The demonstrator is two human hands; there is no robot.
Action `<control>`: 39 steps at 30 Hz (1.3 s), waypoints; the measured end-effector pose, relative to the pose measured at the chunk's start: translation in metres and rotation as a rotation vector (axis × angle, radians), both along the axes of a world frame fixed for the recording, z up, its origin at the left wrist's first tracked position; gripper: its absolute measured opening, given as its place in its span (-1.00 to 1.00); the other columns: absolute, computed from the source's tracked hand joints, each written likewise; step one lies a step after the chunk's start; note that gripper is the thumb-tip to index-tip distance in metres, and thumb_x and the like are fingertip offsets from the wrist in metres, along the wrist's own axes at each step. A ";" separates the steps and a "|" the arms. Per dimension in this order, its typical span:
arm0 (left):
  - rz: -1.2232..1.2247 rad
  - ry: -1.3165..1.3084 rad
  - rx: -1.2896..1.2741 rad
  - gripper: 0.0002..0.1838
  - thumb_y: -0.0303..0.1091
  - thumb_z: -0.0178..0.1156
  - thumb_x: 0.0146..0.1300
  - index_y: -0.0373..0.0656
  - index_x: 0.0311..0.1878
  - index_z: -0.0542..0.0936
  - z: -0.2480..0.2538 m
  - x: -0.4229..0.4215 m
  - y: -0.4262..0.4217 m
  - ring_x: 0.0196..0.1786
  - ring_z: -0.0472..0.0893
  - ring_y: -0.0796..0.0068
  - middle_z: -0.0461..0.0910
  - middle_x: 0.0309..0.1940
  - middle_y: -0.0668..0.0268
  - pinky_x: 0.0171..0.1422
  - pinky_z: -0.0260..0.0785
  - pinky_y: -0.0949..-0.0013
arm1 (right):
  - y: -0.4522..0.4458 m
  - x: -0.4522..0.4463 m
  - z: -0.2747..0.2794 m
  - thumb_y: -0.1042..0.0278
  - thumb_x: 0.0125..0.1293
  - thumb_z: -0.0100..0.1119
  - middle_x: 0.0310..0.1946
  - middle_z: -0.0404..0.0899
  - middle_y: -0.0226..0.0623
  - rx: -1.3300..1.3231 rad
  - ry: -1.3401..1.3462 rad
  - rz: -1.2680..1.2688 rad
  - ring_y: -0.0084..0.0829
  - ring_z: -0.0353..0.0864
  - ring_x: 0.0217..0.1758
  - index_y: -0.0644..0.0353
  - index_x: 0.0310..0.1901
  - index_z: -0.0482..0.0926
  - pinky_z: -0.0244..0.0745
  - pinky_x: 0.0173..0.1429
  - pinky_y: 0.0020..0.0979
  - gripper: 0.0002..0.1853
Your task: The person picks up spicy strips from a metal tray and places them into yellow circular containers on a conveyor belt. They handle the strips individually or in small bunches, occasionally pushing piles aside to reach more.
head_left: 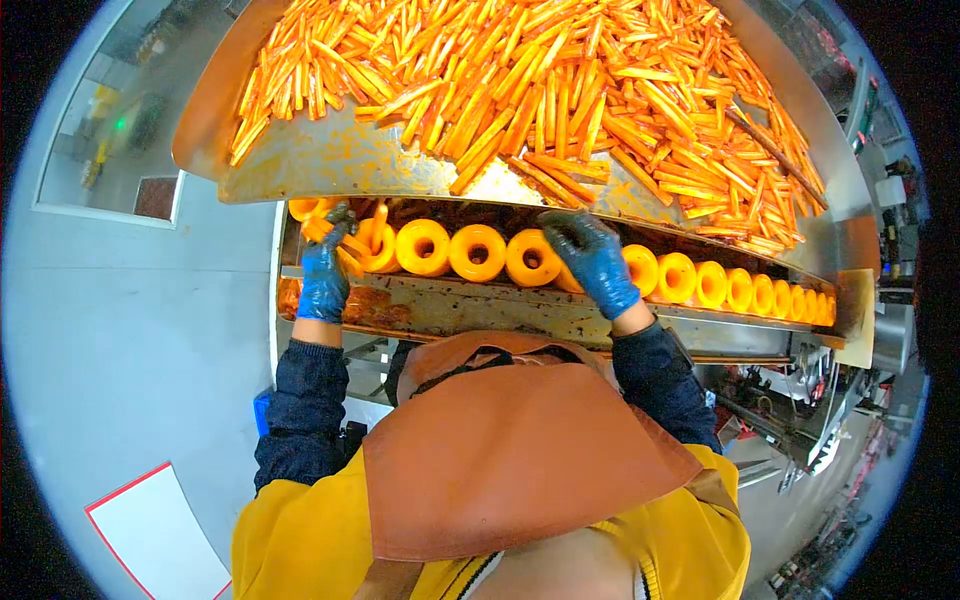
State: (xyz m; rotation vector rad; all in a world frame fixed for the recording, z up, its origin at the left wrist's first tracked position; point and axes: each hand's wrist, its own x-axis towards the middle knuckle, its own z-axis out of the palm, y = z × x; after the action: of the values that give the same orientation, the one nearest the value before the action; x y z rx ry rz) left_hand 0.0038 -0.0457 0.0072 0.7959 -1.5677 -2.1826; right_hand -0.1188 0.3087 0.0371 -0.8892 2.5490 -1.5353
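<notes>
Held sticks (350,246), orange, a few: in the left hand (325,268), blue-gloved, fingers closed round them, above the left end of the row. Upright stick (379,228), orange, one: beside that hand, standing out of the hole of a thick ring (378,256). Row of rings (477,252), orange, each with a round hole: set side by side in a long metal trough (520,312), running rightward past both hands. Right hand (592,258), blue-gloved, smeared dark at the fingers: over the row, covering part of one ring; whether its fingers grip anything cannot be told. Metal tray (290,165), wide, stained orange: beyond the trough, bearing a large heap of sticks (520,90), with a long dark rod (775,158) lying across its right part. Reddish-brown matter (375,306): in the lower channel, left, not clearly made out. Person's clothing: brown apron (520,460), yellow garment (290,540), dark sleeves (303,405). Room: pale grey-blue surface at left, with a white panel (165,530) edged red; cluttered equipment at right, small and blurred. Heap cut off by the top edge; ring interiors dark; left end of the row partly hidden by the hand and sticks.
</notes>
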 end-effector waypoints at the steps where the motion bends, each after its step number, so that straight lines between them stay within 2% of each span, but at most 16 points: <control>1: 0.001 -0.001 -0.001 -0.62 -0.40 0.12 0.20 -0.24 0.11 0.46 -0.003 -0.001 -0.006 -0.02 0.52 0.49 0.53 -0.03 0.32 0.09 0.37 0.40 | 0.007 -0.003 -0.001 0.41 0.20 0.21 -0.23 0.62 -0.17 -0.015 -0.070 -0.069 -0.36 0.63 -0.18 0.20 -0.14 0.62 0.49 -0.06 -0.43 -0.80; 3: 0.135 0.245 0.115 -0.61 -0.47 0.11 0.19 -0.25 0.12 0.46 -0.011 -0.003 -0.023 -0.01 0.52 0.51 0.54 -0.01 0.34 0.06 0.36 0.51 | 0.018 -0.010 0.009 0.43 0.19 0.22 -0.23 0.63 -0.18 -0.066 -0.204 -0.175 -0.36 0.63 -0.18 0.21 -0.15 0.62 0.49 -0.06 -0.44 -0.81; 5: 0.082 0.269 0.239 -0.62 -0.53 0.10 0.17 -0.24 0.10 0.47 -0.035 0.006 -0.046 -0.02 0.53 0.52 0.54 0.00 0.34 0.00 0.38 0.56 | 0.029 -0.021 0.014 0.45 0.20 0.21 -0.22 0.63 -0.20 -0.041 -0.097 -0.196 -0.39 0.62 -0.18 0.21 -0.16 0.62 0.48 -0.05 -0.44 -0.82; 7: -0.059 -0.086 -0.343 -0.74 -0.46 0.21 0.09 -0.24 -0.11 0.59 -0.035 0.006 -0.043 -0.11 0.56 0.46 0.58 -0.13 0.29 -0.06 0.41 0.38 | 0.038 -0.031 0.009 0.47 0.23 0.16 -0.23 0.63 -0.24 -0.003 0.079 -0.190 -0.46 0.60 -0.20 0.19 -0.15 0.62 0.47 -0.07 -0.46 -0.83; 8: -0.006 -0.093 0.033 -0.70 -0.47 0.22 0.06 -0.22 -0.08 0.57 -0.036 0.004 -0.040 -0.14 0.57 0.44 0.58 -0.15 0.30 -0.07 0.41 0.38 | 0.042 -0.034 0.011 0.46 0.23 0.16 -0.23 0.63 -0.24 -0.019 0.023 -0.209 -0.46 0.60 -0.19 0.20 -0.15 0.62 0.47 -0.07 -0.46 -0.83; 13: 0.103 -0.025 0.028 -0.55 -0.53 0.21 0.03 -0.20 0.06 0.48 -0.018 -0.001 -0.019 -0.09 0.57 0.37 0.57 -0.15 0.27 -0.01 0.43 0.35 | 0.054 -0.045 0.008 0.42 0.24 0.17 -0.22 0.63 -0.24 -0.052 -0.048 -0.267 -0.45 0.61 -0.19 0.21 -0.17 0.63 0.47 -0.08 -0.47 -0.84; 15: 0.170 0.196 0.104 -0.56 -0.54 0.16 0.06 -0.20 0.09 0.47 -0.003 -0.010 -0.016 -0.05 0.56 0.36 0.57 -0.12 0.26 0.05 0.43 0.31 | 0.051 -0.046 0.009 0.41 0.23 0.18 -0.22 0.63 -0.23 -0.097 -0.084 -0.277 -0.44 0.62 -0.20 0.22 -0.18 0.63 0.48 -0.09 -0.46 -0.84; 20: -0.167 0.041 0.110 -0.59 -0.55 0.12 0.10 -0.24 0.09 0.48 0.015 -0.007 -0.025 -0.03 0.56 0.35 0.56 -0.06 0.25 0.09 0.42 0.29 | 0.044 -0.045 0.001 0.38 0.23 0.19 -0.22 0.62 -0.20 -0.020 -0.026 -0.232 -0.36 0.63 -0.24 0.19 -0.17 0.63 0.50 -0.11 -0.43 -0.83; 23: -0.274 -0.233 -0.250 -0.75 -0.43 0.24 0.11 -0.25 -0.11 0.60 0.031 -0.004 -0.003 -0.14 0.55 0.49 0.60 -0.20 0.29 -0.04 0.42 0.42 | 0.042 -0.040 0.003 0.36 0.23 0.19 -0.21 0.61 -0.18 0.001 -0.091 -0.204 -0.30 0.64 -0.25 0.17 -0.14 0.62 0.52 -0.14 -0.38 -0.81; 24: -0.252 -0.273 -0.461 -0.74 -0.34 0.30 0.11 -0.26 -0.16 0.62 0.001 -0.002 -0.015 -0.21 0.55 0.52 0.62 -0.26 0.33 -0.11 0.42 0.43 | 0.042 -0.039 0.004 0.35 0.23 0.18 -0.21 0.61 -0.18 0.020 -0.093 -0.207 -0.30 0.64 -0.25 0.17 -0.15 0.62 0.52 -0.15 -0.38 -0.81; 27: -0.209 -0.217 -0.507 -0.71 -0.29 0.32 0.11 -0.23 -0.13 0.62 -0.032 -0.003 0.006 -0.26 0.57 0.51 0.63 -0.29 0.33 -0.11 0.42 0.40 | 0.043 -0.040 0.004 0.35 0.24 0.18 -0.21 0.61 -0.18 0.041 -0.064 -0.208 -0.30 0.65 -0.25 0.17 -0.15 0.62 0.52 -0.16 -0.38 -0.82; 28: -0.253 -0.355 -0.703 -0.69 -0.29 0.32 0.11 -0.21 -0.10 0.61 -0.031 -0.006 0.014 -0.27 0.57 0.49 0.64 -0.30 0.29 -0.12 0.43 0.38 | 0.043 -0.041 0.004 0.35 0.24 0.18 -0.22 0.61 -0.18 0.045 -0.032 -0.207 -0.30 0.65 -0.26 0.16 -0.15 0.62 0.52 -0.16 -0.38 -0.82; 34: -0.308 -0.263 -0.785 -0.64 -0.33 0.30 0.13 -0.23 0.00 0.57 -0.036 -0.007 0.056 -0.25 0.57 0.51 0.63 -0.26 0.29 -0.10 0.43 0.40 | 0.046 -0.042 0.000 0.36 0.23 0.18 -0.23 0.61 -0.19 -0.004 -0.068 -0.205 -0.31 0.64 -0.27 0.15 -0.16 0.63 0.53 -0.18 -0.38 -0.82; 37: -0.160 -0.097 -0.491 -0.65 -0.38 0.28 0.15 -0.22 0.01 0.56 -0.040 -0.003 0.061 -0.21 0.56 0.55 0.62 -0.21 0.36 -0.08 0.43 0.43 | 0.049 -0.040 0.000 0.37 0.22 0.18 -0.23 0.61 -0.19 0.007 -0.065 -0.191 -0.33 0.64 -0.29 0.14 -0.16 0.63 0.53 -0.18 -0.39 -0.83; 38: -0.095 -0.155 -0.418 -0.66 -0.54 0.14 0.20 -0.23 0.07 0.51 -0.040 0.002 0.054 -0.02 0.52 0.48 0.55 -0.02 0.31 0.04 0.40 0.40 | 0.050 -0.040 0.001 0.37 0.22 0.18 -0.23 0.61 -0.19 0.005 -0.064 -0.188 -0.33 0.64 -0.29 0.14 -0.16 0.63 0.53 -0.18 -0.39 -0.83; 39: -0.092 -0.156 -0.420 -0.66 -0.54 0.14 0.20 -0.23 0.07 0.51 -0.030 0.002 0.049 -0.02 0.52 0.48 0.55 -0.02 0.31 0.04 0.40 0.40 | 0.051 -0.039 0.003 0.37 0.22 0.19 -0.25 0.61 -0.20 0.004 -0.059 -0.189 -0.33 0.64 -0.30 0.13 -0.16 0.63 0.53 -0.18 -0.40 -0.83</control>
State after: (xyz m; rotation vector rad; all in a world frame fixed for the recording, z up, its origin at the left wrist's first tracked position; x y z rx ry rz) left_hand 0.0060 0.0035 -0.0223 0.7833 -2.0820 -1.7824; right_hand -0.1576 0.3599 0.0405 -0.6082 2.6583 -1.5761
